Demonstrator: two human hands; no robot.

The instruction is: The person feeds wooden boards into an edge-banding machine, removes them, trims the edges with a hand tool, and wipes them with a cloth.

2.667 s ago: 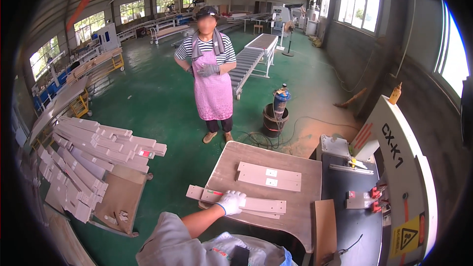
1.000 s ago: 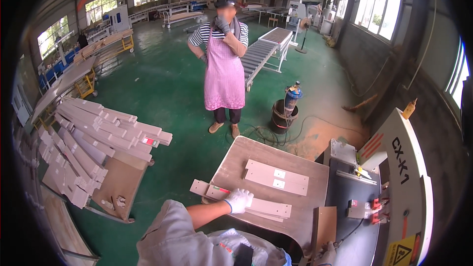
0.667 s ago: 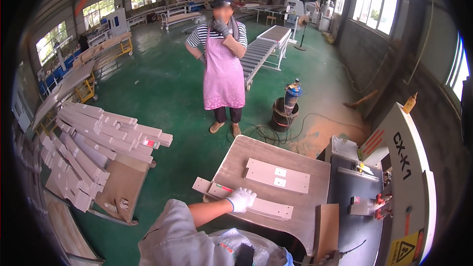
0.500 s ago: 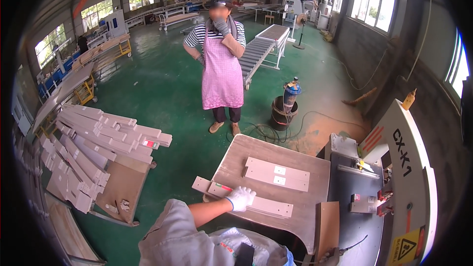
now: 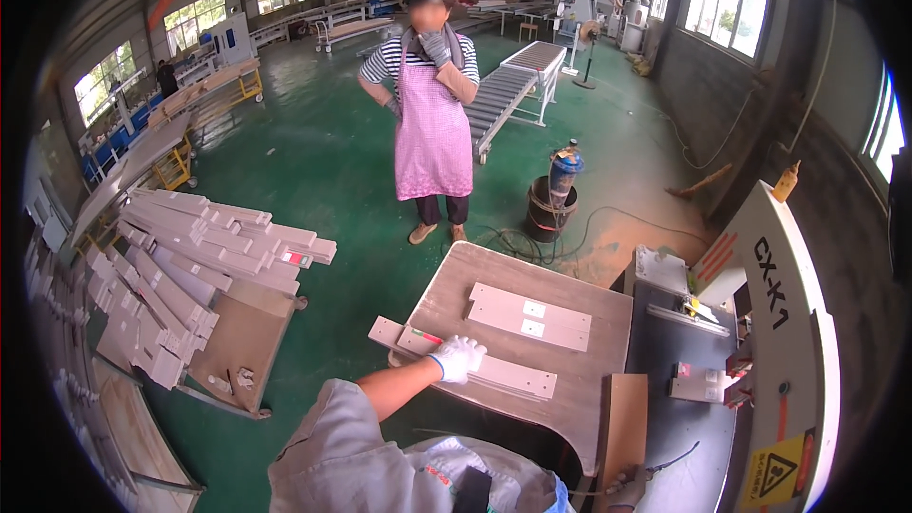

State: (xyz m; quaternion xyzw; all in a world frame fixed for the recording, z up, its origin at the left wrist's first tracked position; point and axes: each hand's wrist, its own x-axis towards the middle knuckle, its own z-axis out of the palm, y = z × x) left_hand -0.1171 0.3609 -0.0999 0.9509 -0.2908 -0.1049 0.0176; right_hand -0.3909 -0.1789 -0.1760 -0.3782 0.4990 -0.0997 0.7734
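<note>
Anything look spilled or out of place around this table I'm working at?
Yes. A tan, dusty-looking patch near the black bucket, possibly sawdust, stands out against the green floor. On the table, the boards under your left hand lie staggered, with ends jutting past its left edge.

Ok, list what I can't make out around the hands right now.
In the head view:
Left hand: palm side, hidden by its gloved back.
Board beneath it: middle stretch, covered by that hand.
Right hand: wrist, cut off by lower edge; grip, too dim.
White labels: markings, too small.
</note>
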